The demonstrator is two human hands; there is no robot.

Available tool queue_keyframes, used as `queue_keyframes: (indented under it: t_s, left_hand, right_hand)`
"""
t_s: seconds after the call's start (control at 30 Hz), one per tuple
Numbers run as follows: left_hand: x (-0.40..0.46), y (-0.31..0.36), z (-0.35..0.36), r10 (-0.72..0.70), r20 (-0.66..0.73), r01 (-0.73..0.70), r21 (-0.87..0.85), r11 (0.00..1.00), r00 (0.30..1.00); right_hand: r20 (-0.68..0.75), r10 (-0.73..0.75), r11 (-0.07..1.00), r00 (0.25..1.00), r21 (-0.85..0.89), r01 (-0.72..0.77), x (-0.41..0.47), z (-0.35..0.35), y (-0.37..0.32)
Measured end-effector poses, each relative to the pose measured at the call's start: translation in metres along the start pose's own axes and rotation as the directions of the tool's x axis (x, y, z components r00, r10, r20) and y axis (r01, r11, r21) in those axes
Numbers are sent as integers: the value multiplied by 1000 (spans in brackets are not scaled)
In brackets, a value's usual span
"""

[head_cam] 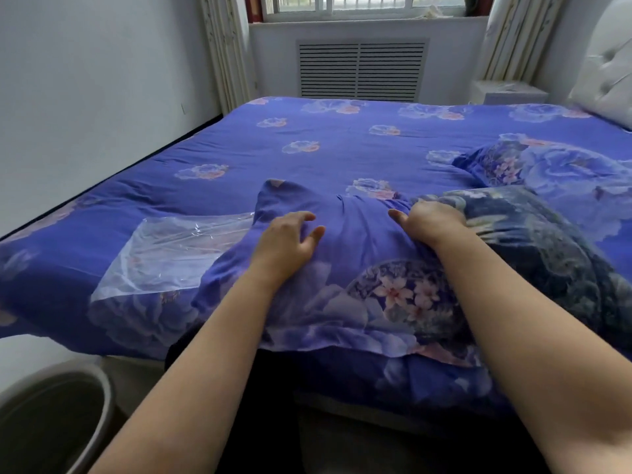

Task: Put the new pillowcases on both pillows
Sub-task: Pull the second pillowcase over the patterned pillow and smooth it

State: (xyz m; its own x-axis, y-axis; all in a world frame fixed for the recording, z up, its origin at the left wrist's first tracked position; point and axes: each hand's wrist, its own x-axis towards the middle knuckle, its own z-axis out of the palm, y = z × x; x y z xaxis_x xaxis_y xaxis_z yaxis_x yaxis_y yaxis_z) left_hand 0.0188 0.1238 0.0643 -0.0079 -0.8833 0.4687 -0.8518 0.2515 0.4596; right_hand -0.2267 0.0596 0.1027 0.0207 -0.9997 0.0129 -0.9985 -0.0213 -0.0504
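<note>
Bed sheet (239, 148): violet-blue, scattered pale blue roses with pink touches; pillowcase (355, 234) at near edge: same violet-blue, large pale roses, round panel of pink-white blossoms on dark blue; dark pillow (547, 254) at right: navy-grey floral; second pillow (564, 169) toward right edge: blue, big pale rose; plastic bag (171, 254): clear; headboard (608, 80): white; curtains (222, 49): cream

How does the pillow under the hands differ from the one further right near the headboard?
The near pillow lies at the bed's front edge with both hands on it, left hand and right hand. The far pillow lies untouched near the headboard. Both show purple floral cases.
</note>
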Motion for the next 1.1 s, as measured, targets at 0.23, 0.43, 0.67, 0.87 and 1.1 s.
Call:
queue_keyframes:
  t_s: [0.23, 0.43, 0.67, 0.87, 1.1]
  left_hand:
    - [63, 26, 56, -206, 171, 149, 297, 943, 963]
    - [50, 18, 83, -223, 142, 160, 358, 920, 964]
    - [50, 15, 83, -163, -1, 157, 276, 948, 987]
    - [70, 12, 78, -165, 18, 157, 216, 964, 986]
    - [130, 15, 67, -371, 154, 258, 481, 838, 916]
  right_hand:
    - [95, 22, 994, 995, 101, -32, 10, 15, 32]
    - [68, -13, 999, 998, 51, 10, 46, 8, 17]
    - [123, -54, 998, 991, -17, 56, 94, 12, 0]
    - [326, -58, 998, 943, 55, 42, 102, 5, 3]
    - [326, -85, 989, 942, 145, 39, 101, 10, 17]
